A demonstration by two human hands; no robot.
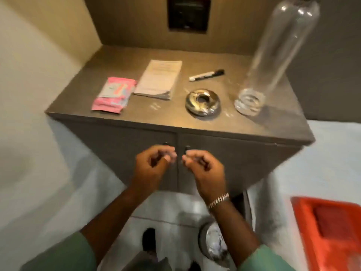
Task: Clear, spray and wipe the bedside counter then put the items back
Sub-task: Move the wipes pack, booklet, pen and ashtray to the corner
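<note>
The brown bedside counter carries a pink packet at the left, a pale booklet, a black-and-white marker, a shiny metal ring-shaped ashtray and a tall clear plastic bottle at the right. My left hand and my right hand hover side by side in front of the cabinet doors, below the counter's front edge. Both have loosely curled fingers and hold nothing. The right wrist wears a metal bracelet.
Two small dark knobs sit where the cabinet doors meet, just above my fingertips. A red tray with a red cloth lies at the lower right on a white bed. A small bin stands on the floor. A dark wall panel hangs above.
</note>
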